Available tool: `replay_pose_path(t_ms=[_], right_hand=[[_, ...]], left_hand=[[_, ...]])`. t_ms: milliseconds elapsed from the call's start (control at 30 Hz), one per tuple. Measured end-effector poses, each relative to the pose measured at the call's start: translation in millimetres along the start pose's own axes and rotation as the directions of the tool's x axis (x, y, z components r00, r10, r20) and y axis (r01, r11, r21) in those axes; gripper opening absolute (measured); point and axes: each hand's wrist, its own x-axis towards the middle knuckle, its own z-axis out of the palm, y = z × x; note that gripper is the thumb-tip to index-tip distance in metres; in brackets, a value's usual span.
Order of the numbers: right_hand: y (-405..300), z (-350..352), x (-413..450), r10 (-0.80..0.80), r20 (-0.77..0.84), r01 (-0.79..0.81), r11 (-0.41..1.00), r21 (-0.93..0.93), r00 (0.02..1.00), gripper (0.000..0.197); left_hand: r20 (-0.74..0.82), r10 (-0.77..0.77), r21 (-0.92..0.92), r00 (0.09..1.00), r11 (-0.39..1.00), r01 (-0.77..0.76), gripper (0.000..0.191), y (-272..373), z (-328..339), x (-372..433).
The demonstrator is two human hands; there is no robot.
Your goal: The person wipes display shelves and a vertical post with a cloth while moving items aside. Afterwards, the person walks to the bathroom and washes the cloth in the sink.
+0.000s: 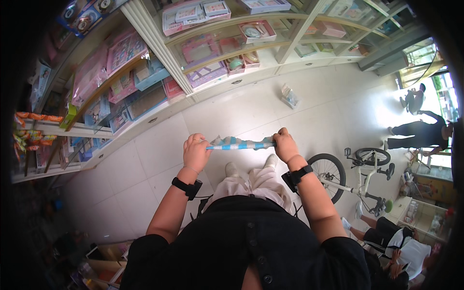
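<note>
A blue-and-grey checked or striped cloth (237, 146) stretches level between my two hands, above the tiled floor and in front of my shoes. Its near edge is straight; the part behind it bunches up unevenly. My left hand (197, 148) pinches one end, with fingers bent over the edge. At the opposite end, my right hand (285, 144) grips the cloth between thumb and fingers. Black straps with small boxes circle both wrists. What kind of cloth article it is, I cannot tell.
Glass-fronted shelves (232, 45) with boxed goods curve along the far side and left. A clear package (290, 96) lies on the floor (246, 105). To my right stands a white bicycle (359, 177). People (413, 246) are further right, some near a bright doorway.
</note>
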Motion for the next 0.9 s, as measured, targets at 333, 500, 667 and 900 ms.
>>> replay_pose_path(t_ms=[333, 500, 667, 900], right_hand=[[26.1, -77.1, -25.8, -0.166, 0.221, 0.009, 0.818, 0.575, 0.961, 0.017], [43.9, -129.7, -15.0, -0.309, 0.074, 0.002, 0.239, 0.971, 0.948, 0.040], [12.0, -78.1, 2.2, -0.229, 0.218, -0.307, -0.504, 0.808, 0.949, 0.080], [-55.8, 19.9, 8.5, -0.292, 0.552, -0.512, 0.207, 0.834, 0.781, 0.046]], left_hand=[[0.323, 0.060, -0.529, 0.945, 0.839, 0.128, 0.012, -17.4, -47.4, 16.5], [0.324, 0.268, -0.944, 0.907, 0.157, 0.291, 0.023, -24.8, -103.7, 62.4], [0.556, 0.130, -0.685, 0.821, -0.487, 0.541, 0.077, -24.3, -55.8, 54.7], [0.668, 0.153, -0.593, 0.728, -0.482, 0.645, 0.060, -47.5, -16.5, -16.0]])
